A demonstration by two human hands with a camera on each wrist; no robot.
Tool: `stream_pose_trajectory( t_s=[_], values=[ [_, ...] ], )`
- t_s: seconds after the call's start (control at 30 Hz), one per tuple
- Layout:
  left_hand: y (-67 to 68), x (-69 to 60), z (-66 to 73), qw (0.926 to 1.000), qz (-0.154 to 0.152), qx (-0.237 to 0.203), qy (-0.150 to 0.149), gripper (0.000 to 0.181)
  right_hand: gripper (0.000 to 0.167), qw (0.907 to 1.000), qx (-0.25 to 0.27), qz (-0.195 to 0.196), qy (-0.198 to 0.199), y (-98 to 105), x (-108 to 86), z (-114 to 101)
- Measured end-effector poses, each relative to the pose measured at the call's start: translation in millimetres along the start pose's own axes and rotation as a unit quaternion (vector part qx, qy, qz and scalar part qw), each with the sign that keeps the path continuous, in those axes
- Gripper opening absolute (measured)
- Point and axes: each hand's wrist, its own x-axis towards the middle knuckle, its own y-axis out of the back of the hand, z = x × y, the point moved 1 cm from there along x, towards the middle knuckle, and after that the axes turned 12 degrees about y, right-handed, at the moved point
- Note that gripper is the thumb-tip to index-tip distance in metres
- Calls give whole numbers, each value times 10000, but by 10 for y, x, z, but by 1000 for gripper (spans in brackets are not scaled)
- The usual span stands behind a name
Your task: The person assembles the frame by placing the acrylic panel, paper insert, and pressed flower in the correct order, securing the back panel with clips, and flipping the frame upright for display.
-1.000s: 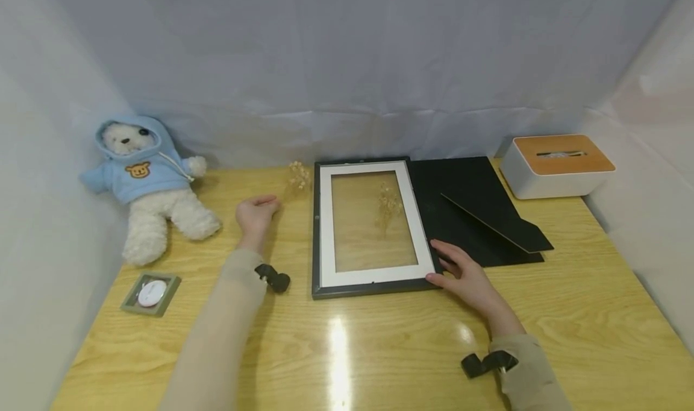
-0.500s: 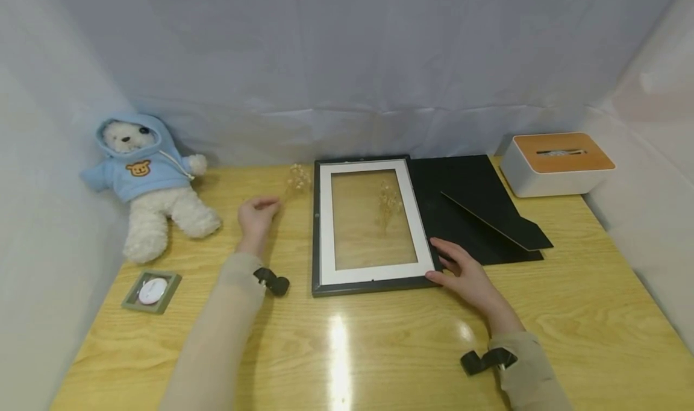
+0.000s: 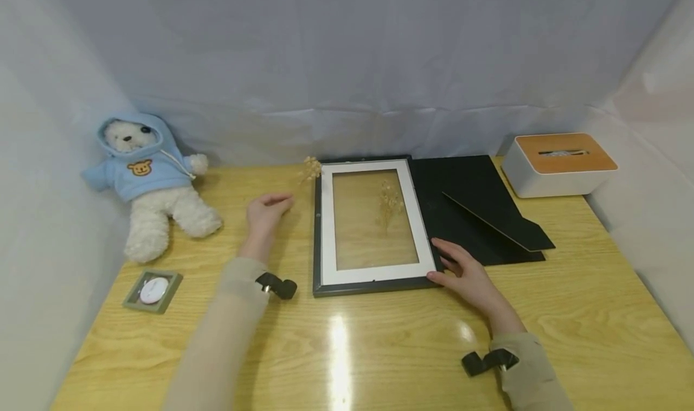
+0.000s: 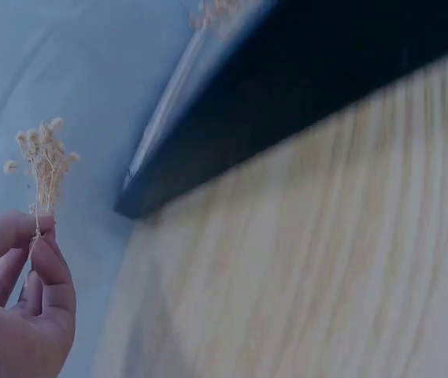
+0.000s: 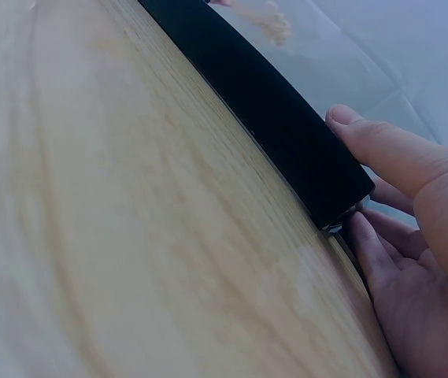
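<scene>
In the head view, my left hand (image 3: pixel 265 218) is left of the picture frame, pinching a sprig of dried flowers (image 3: pixel 311 169) by its stem. The left wrist view shows its pale flower heads (image 4: pixel 46 157) standing up above thumb and fingertips. The black picture frame (image 3: pixel 347 288) lies flat, with a white mat (image 3: pixel 327 230) around a clear pane. A second dried sprig (image 3: pixel 388 203) lies within the mat's opening. My right hand (image 3: pixel 468 278) holds the frame's lower right corner; the right wrist view has the thumb on top and fingers against the side, partly hidden.
A black backing board (image 3: pixel 452 176) with a raised stand flap (image 3: pixel 504 227) lies against the frame's right side. Behind it at right is a tissue box (image 3: pixel 558 167). A plush bear (image 3: pixel 146 182) and a small green case (image 3: pixel 153 291) are at left. Cloth walls surround the table.
My left hand has lifted the sprig and moved slightly right and toward the frame; the flower heads now reach its upper left edge. The right hand stays at the corner.
</scene>
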Motion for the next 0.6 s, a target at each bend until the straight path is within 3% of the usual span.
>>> stream_pose_trajectory(
  t_s=[0.1,0.27,0.6],
  values=[
    [-139,-99,45,9997,-197,13,137,28,73,10000,-2,3,2,3,-3,9],
    [-404,-215,70,9991,-429,-8,68,24,72,10000,26,25,-12,4,-5,1],
    [-846,-357,83,9964,-63,754,-391,16,72,10000,22,3,11,1,-6,-13]
  ],
)
